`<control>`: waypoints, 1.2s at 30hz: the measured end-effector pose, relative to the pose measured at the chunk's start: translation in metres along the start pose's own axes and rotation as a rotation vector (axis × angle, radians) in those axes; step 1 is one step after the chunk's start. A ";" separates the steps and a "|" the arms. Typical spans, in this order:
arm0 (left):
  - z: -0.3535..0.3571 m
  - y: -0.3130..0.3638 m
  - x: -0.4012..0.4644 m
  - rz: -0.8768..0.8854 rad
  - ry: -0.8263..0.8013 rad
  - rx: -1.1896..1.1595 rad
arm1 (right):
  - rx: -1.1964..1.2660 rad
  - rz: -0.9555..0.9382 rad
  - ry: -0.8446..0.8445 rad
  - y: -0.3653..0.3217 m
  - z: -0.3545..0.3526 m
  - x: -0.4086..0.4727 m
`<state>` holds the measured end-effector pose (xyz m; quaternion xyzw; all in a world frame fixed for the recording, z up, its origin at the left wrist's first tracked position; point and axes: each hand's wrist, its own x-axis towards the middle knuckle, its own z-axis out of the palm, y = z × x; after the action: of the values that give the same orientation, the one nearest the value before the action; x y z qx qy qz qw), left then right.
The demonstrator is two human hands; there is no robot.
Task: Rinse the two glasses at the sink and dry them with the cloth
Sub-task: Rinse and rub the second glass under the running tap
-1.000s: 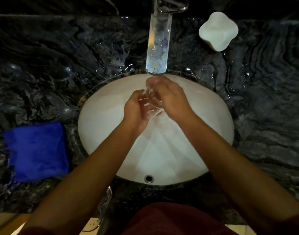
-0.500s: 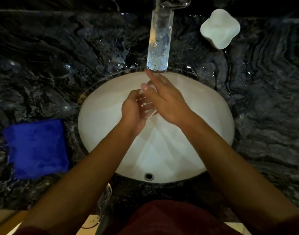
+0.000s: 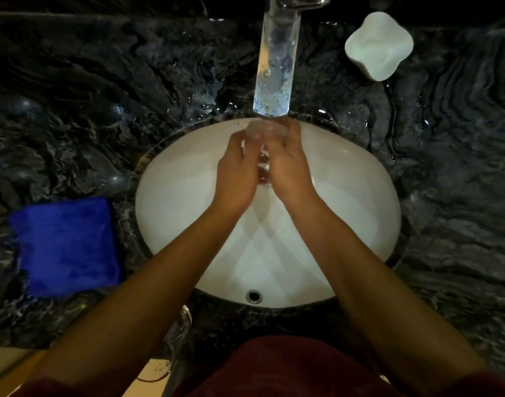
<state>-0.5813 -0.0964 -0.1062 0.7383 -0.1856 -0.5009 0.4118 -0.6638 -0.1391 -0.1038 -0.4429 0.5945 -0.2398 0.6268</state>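
A clear glass (image 3: pixel 256 132) sits between both hands over the white sink basin (image 3: pixel 171 196), its rim just under the faucet spout (image 3: pixel 274 67). My left hand (image 3: pixel 235 176) grips its left side and my right hand (image 3: pixel 288 167) presses against its right side. Most of the glass is hidden by my fingers. The second glass (image 3: pixel 183 325) stands on the counter's front edge, largely hidden under my left forearm. The blue cloth (image 3: pixel 66 245) lies folded on the counter left of the basin.
The dark marble counter (image 3: pixel 446 167) surrounds the basin and is wet near the faucet. A white four-lobed dish (image 3: pixel 379 45) stands at the back right. The overflow hole (image 3: pixel 253 296) is at the basin's near wall.
Both hands have lifted the glass farther back, up under the spout. My right hand slid from over the glass to its right side.
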 end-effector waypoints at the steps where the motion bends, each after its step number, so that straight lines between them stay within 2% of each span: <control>1: 0.001 -0.002 -0.004 0.013 -0.018 0.010 | 0.003 0.017 0.028 -0.002 0.005 0.000; 4: -0.004 -0.002 -0.001 -0.157 -0.088 -0.202 | -0.052 0.060 -0.027 -0.004 0.013 -0.010; 6: -0.010 -0.002 0.002 -0.233 -0.130 -0.409 | -0.215 -0.033 -0.126 -0.001 0.011 -0.030; 8: -0.013 -0.003 0.004 -0.269 -0.148 -0.520 | -0.360 -0.117 -0.175 0.004 0.005 -0.045; 13: -0.006 -0.001 -0.005 -0.384 -0.194 -0.626 | -0.508 -0.227 -0.080 0.000 0.001 -0.045; 17: -0.002 -0.002 -0.007 -0.326 -0.236 -0.657 | -0.475 -0.218 -0.122 -0.015 -0.010 -0.016; 20: -0.006 -0.002 -0.004 -0.332 -0.264 -0.513 | -0.381 -0.124 -0.146 -0.023 -0.019 0.002; 22: -0.006 0.002 -0.003 -0.316 -0.281 -0.335 | -0.269 -0.111 -0.038 -0.021 -0.022 0.009; 25: -0.003 0.010 -0.001 -0.214 -0.172 -0.123 | -0.090 0.002 0.150 -0.019 -0.022 0.016; 27: -0.003 0.012 0.004 -0.148 -0.138 -0.028 | -0.062 0.082 0.178 -0.016 -0.027 0.019; 29: -0.008 0.012 0.007 -0.143 -0.181 0.019 | -0.084 0.146 0.143 -0.020 -0.028 0.020; 31: -0.012 0.010 0.009 -0.198 -0.241 -0.030 | -0.205 0.155 0.074 -0.029 -0.027 0.024; 33: -0.015 0.009 0.010 -0.281 -0.267 -0.211 | -0.305 0.131 0.050 -0.039 -0.025 0.028; 36: -0.014 0.009 0.011 -0.364 -0.264 -0.513 | -0.234 0.054 0.039 -0.043 -0.027 0.025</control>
<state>-0.5628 -0.1027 -0.1034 0.5604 0.0296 -0.6879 0.4604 -0.6759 -0.1881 -0.0784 -0.4923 0.6421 -0.1605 0.5654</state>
